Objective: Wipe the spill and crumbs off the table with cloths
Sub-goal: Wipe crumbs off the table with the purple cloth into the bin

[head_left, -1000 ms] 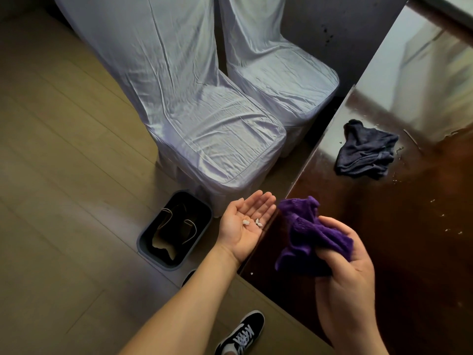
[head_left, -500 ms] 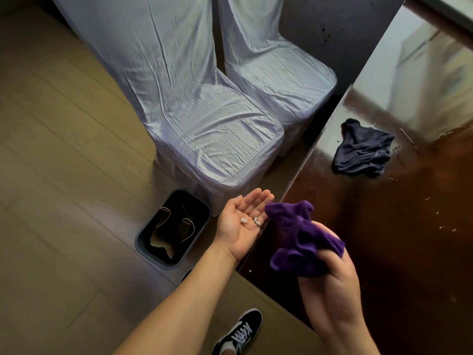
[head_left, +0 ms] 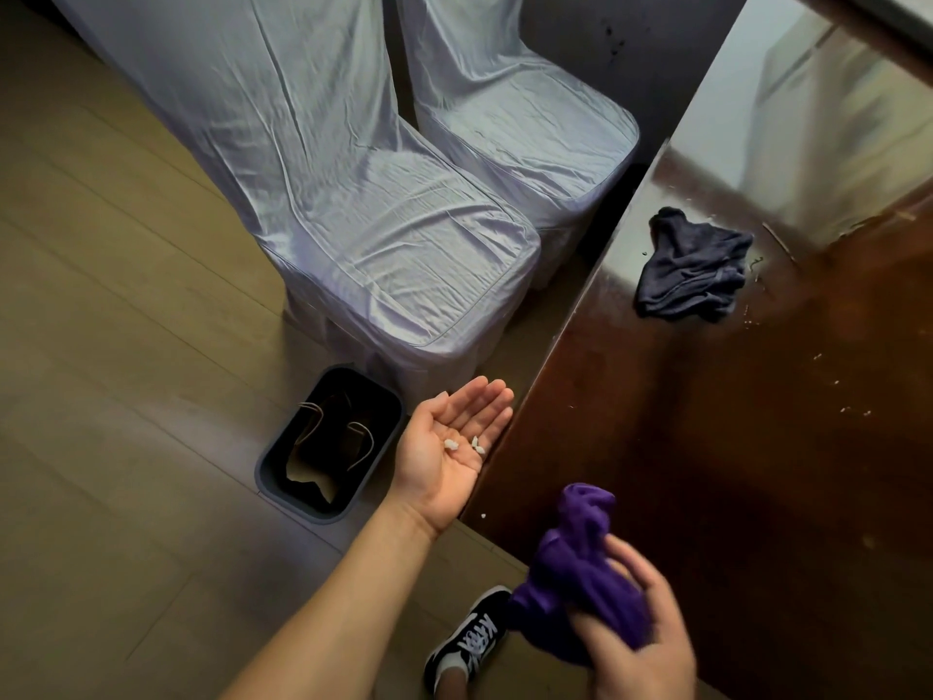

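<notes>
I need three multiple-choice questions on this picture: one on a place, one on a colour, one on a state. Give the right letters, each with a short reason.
1. Where does the dark grey cloth lie? A in the bin; B on the table; C on a chair.
2. What colour is the thing that the right hand holds? A white; B green; C purple.
3. How is the left hand? A open, palm up; B a fist; C gripping a cloth.
Answers: 1 B, it lies bunched on the tabletop. 2 C, the fingers curl round a purple cloth. 3 A, crumbs rest on the flat palm.
</notes>
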A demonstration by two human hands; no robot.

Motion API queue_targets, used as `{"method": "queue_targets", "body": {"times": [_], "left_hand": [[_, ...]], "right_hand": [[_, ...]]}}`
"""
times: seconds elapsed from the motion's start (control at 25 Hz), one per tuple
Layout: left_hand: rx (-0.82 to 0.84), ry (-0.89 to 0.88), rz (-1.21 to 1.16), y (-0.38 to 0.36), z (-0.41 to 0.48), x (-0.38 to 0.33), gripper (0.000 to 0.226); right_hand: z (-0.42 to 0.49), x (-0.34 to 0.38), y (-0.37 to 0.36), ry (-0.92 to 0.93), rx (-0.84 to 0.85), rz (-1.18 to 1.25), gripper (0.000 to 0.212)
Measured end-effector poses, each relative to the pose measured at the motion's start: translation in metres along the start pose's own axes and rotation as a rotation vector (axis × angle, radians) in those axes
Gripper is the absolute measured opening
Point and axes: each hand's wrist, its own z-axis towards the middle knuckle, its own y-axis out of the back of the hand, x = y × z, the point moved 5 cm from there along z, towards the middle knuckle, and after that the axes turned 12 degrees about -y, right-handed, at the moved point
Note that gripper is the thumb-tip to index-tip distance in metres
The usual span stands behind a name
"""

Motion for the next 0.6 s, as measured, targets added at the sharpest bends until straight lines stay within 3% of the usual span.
{"method": "queue_targets", "body": {"times": [0.36, 0.6], "left_hand": [[-0.001, -0.025, 0.007, 0.009, -0.005, 0.000, 0.040], [-0.005, -0.024, 0.052, 0.006, -0.007, -0.001, 0.041]], "right_hand": [[-0.011, -0.013, -0.051, -0.016, -0.102, -0.120, 0.051], [0.002, 0.013, -0.090, 0.092, 0.013, -0.176, 0.042]]}}
